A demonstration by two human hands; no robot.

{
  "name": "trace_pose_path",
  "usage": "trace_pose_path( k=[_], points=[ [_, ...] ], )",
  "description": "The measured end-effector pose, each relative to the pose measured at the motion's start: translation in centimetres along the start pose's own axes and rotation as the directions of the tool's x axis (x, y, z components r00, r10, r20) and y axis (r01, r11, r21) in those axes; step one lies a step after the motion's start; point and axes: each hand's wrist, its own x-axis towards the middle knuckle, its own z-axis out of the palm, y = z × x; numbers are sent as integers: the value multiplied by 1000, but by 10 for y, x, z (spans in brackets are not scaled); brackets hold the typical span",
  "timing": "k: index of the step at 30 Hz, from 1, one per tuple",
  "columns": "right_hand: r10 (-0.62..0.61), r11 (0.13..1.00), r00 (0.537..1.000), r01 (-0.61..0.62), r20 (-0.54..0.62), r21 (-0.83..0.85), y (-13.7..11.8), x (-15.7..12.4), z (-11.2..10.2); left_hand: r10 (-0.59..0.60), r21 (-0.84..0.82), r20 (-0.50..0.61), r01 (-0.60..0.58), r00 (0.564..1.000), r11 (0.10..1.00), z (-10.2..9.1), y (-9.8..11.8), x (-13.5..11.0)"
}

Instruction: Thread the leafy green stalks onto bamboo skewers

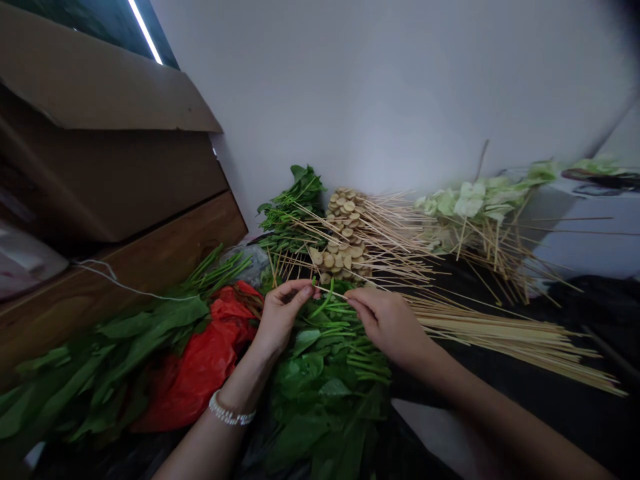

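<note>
My right hand (385, 323) pinches a thin wooden skewer (331, 291) that reaches left toward my other hand. Thumb and fingers of my left hand (285, 310) are closed on a green vegetable stem (324, 303) at the skewer's far end; a stem hangs across the skewer between the hands. Right below lies a pile of leafy greens (330, 387) with their cut stems showing. A bracelet of pale beads (230, 410) circles my left wrist.
Skewered pale slices (345, 250) are stacked by the wall, beside skewered greens (295, 213). Skewered cabbage-like leaves (480, 200) stand at right, above bare skewers (510, 333). Leafy greens (115, 353) and a red plastic bag (205, 367) lie left, near a cardboard box (115, 180).
</note>
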Motion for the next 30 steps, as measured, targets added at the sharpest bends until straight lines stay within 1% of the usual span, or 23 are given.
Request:
trace_pose_path(
  k=[8, 13, 20, 26, 30],
  points=[
    [12, 996, 1000, -10, 22, -92, -1, -2, 0, -17, 6, -21, 17, 1000, 1000, 0, 2, 0],
    [-6, 996, 999, 8, 32, -88, -2, -3, 2, -60, -7, -13, 60, 998, 998, -1, 2, -1],
    [-33, 998, 999, 33, 6, -48, -5, -6, 8, -139, -29, 61, 140, 988, 990, 3, 5, -3],
    [-32, 999, 999, 32, -12, 39, -7, -4, 10, -74, 97, 69, 68, 995, 993, 4, 5, -5],
    [-42, 995, 999, 42, -3, 86, -7, -2, 6, -87, 142, 122, 70, 989, 987, 5, 9, -5]
  ],
)
